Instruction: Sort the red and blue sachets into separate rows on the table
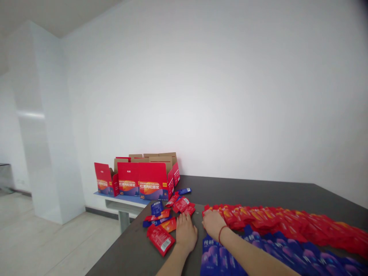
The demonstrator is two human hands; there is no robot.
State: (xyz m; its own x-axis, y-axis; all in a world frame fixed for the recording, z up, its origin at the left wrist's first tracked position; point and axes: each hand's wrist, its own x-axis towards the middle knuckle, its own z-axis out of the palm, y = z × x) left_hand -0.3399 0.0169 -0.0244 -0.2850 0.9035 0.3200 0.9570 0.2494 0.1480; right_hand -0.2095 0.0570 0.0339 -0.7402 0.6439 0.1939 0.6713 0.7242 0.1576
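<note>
My left hand (pixel 186 232) lies palm down on the dark table with its fingers stretched out, holding nothing. Its fingertips are close to a loose pile of red sachets (pixel 181 204) and blue sachets (pixel 156 207). My right hand (pixel 213 224), with a red cord at the wrist, has its fingers curled over the left end of a long row of overlapping red sachets (pixel 267 219), on the end sachet. Its fingertips are partly hidden. Below that forearm runs a row of overlapping blue sachets (pixel 212 255), partly covered by the arm.
Several open red cartons (pixel 152 180) with brown insides stand on a lower bench (pixel 129 201) beyond the table's left edge. One larger red sachet (pixel 161 239) lies left of my left hand. A white wall (pixel 230 115) rises behind the dark table (pixel 253 189).
</note>
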